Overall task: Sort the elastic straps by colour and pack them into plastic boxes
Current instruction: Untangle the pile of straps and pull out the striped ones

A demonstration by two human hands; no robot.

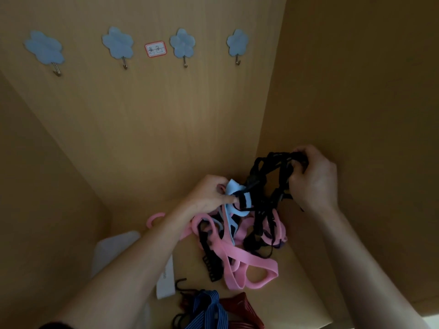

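Dangling black straps [260,222]; pink straps [244,256] beneath

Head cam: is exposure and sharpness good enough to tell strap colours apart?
Head view: dim, underexposed, with a warm cast. The pink straps and the light blue strap separate clearly, but the black straps held by the right hand merge into one dark mass. Head view: soft overall, the label is unreadable, and wide-angle distortion bows the side panel edges.
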